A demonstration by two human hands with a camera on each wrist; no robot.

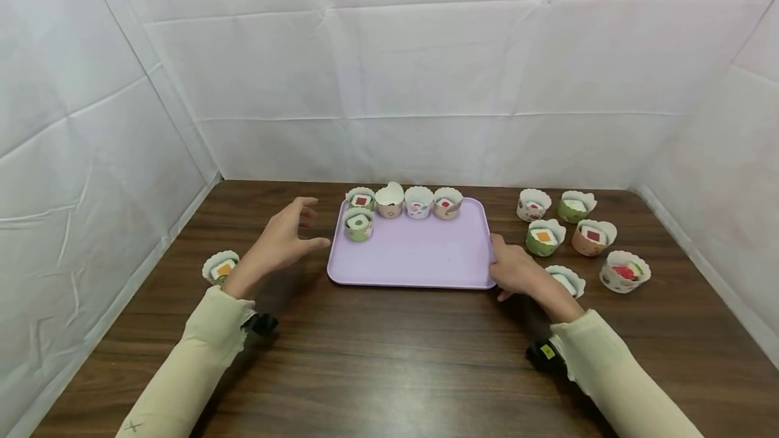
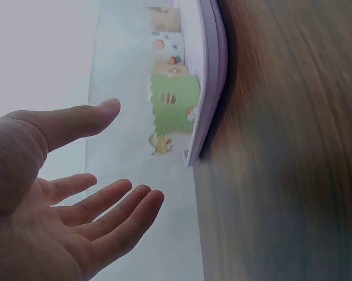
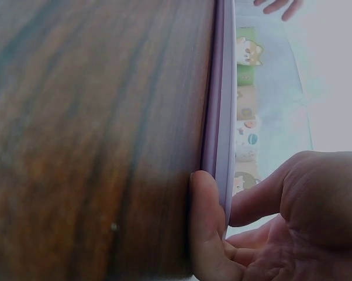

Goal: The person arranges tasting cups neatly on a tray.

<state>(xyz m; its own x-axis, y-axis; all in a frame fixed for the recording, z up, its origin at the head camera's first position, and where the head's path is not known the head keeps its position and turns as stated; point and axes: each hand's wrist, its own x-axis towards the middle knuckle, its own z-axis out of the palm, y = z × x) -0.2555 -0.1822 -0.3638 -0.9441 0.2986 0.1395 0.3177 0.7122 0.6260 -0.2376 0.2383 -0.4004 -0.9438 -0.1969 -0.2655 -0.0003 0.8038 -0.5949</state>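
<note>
A lilac tray (image 1: 420,255) lies on the wooden table, with several paper baking cups along its back and left side. One green cup (image 1: 358,224) sits in front of the back row, near the tray's left edge. My right hand (image 1: 516,268) grips the tray's right rim, thumb over the inner side and fingers against the outer side, as the right wrist view shows. To the left of the tray, my left hand (image 1: 281,238) is held with fingers spread and nothing in it. In the left wrist view its fingers (image 2: 114,213) are apart from the tray's corner.
Right of the tray stand several more filled cups, among them a white one (image 1: 624,272) with red and green pieces and a green one (image 1: 544,237) with an orange square. Another cup (image 1: 220,267) is beside my left forearm. White sheeting (image 1: 389,73) walls the table's back and sides.
</note>
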